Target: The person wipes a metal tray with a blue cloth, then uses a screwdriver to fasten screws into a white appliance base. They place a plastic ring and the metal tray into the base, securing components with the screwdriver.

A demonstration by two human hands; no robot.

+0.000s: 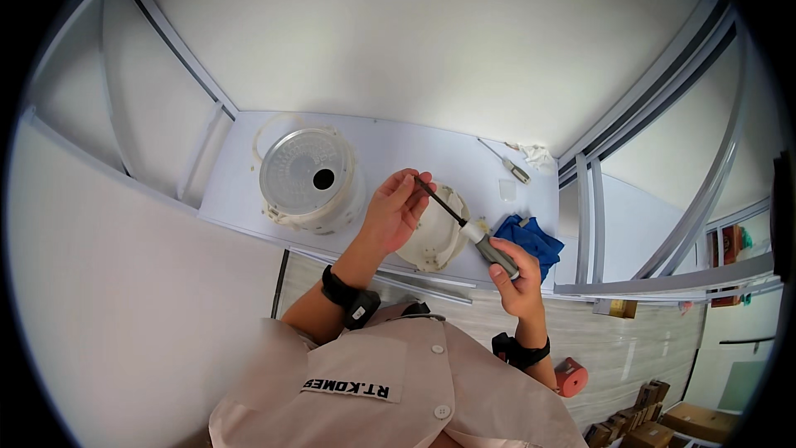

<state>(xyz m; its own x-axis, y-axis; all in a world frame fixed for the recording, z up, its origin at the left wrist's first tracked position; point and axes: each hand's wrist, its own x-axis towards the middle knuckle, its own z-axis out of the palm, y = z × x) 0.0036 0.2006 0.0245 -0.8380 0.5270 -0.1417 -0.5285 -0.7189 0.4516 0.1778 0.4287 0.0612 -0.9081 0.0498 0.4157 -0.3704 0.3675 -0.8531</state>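
Overhead, the white worktop (398,145) carries every item noted; positions below are given relative to the round white appliance body (311,176). That body stands at the worktop's left part, its grey metal top plate facing up with one dark round hole in it; what lies inside through the hole cannot be told. A thin white ring lies behind it, partly hidden.

To the right of the appliance body, near the worktop's front edge, lies a white dished cover (435,236), tilted, hollow side not clearly visible; no contents can be made out. Further right again sits a crumpled blue cloth (531,241), touching the front edge area.

Over the dished cover is a screwdriver (477,236) with a grey handle and dark shaft, slanting up and left toward the appliance body. The right hand (518,278) is wrapped closed around the handle, on the cloth's near side. The left hand (398,211), between appliance body and cover, pinches the shaft's tip between thumb and fingertips.

Far right and behind, a second, smaller screwdriver (507,164) lies beside a crumpled white rag (537,156). A small clear plastic piece (507,190) lies between these and the cloth.
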